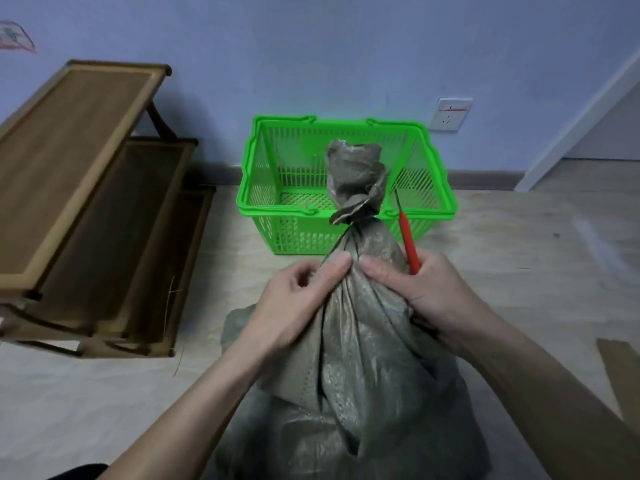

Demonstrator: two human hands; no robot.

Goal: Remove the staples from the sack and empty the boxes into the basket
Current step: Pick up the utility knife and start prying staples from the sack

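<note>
A grey-green woven sack stands on the floor in front of me, its neck gathered and tied, the bunched top rising in front of the basket. My left hand pinches the sack's neck from the left. From the right, my right hand grips the same neck and also holds a red-handled tool with a thin metal tip pointing up. Behind the sack sits a bright green plastic basket with nothing visible in it. No boxes or staples are visible.
A brown wooden tiered shelf stands at the left against the blue wall. A wall socket is behind the basket at the right. A piece of cardboard lies at the right edge. A white door frame rises at the far right.
</note>
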